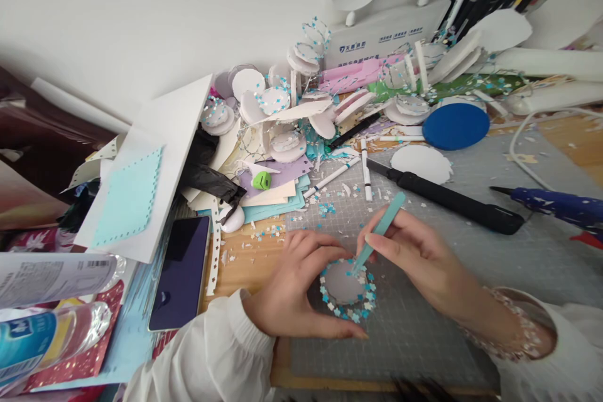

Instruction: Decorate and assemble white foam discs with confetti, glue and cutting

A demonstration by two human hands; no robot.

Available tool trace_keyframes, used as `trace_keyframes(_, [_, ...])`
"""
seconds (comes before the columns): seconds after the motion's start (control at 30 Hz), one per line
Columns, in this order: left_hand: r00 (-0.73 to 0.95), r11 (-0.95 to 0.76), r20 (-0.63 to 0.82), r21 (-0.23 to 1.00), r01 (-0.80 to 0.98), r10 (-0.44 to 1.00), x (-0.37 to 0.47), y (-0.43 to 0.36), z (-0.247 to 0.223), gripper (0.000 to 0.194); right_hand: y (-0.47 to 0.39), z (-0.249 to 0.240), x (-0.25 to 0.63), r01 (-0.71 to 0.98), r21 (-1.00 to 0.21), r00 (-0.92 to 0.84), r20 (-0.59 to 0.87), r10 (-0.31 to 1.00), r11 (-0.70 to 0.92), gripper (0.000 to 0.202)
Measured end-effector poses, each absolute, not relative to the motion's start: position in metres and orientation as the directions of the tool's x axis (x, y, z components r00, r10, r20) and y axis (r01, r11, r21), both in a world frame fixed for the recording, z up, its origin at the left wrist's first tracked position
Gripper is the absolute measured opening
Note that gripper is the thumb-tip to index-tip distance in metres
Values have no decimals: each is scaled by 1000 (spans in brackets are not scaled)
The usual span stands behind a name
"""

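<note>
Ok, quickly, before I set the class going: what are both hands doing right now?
Left hand: open, curved beside the star ring; contact can't be told.
Right hand: closed, holding teal tweezers.

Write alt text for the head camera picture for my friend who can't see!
The right hand holds teal tweezers at a ring of blue and white stars on a gray cutting mat. The left hand curves beside it; beyond are white discs and a blue disc.
</note>
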State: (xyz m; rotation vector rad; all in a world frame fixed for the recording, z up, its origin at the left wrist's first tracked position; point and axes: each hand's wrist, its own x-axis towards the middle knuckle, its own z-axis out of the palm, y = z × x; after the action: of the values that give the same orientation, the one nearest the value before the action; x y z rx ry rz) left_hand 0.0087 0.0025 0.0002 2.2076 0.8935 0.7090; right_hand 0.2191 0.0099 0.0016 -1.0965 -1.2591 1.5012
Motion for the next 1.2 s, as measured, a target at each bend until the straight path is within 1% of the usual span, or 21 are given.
trace_keyframes(0.5, [614,-585,274,713,387,740,7,0,-2,68,11,-3,218,-85,-968,-274,-206,939,-237,22])
trace_keyframes(0.57, [613,-580,270,716,387,743,7,0,-2,69,12,-3,218,-140,-950,-279,-231,932,-277,22])
trace_keyframes(0.67, [605,-564,262,730,386,752,8,1,-1,70,15,-2,218,-285,-885,-249,-303,920,-368,23])
trace_keyframes(0.73, [595,-547,252,743,386,763,8,1,0,69,20,-2,220,-387,-838,-204,-328,922,-384,21])
trace_keyframes(0.83, [576,-511,230,767,389,784,7,1,0,70,26,0,224,-498,-799,-163,-294,942,-336,14])
trace_keyframes(0.9, [558,-486,220,782,389,800,6,0,0,70,28,2,227,-521,-798,-170,-250,953,-302,7])
trace_keyframes(1.07, [526,-464,220,794,393,821,4,-2,-3,70,28,7,229,-448,-868,-217,-127,968,-214,3])
trace_keyframes(1.2, [509,-456,223,797,397,832,4,-4,-5,68,27,7,230,-340,-926,-263,-76,962,-166,12])
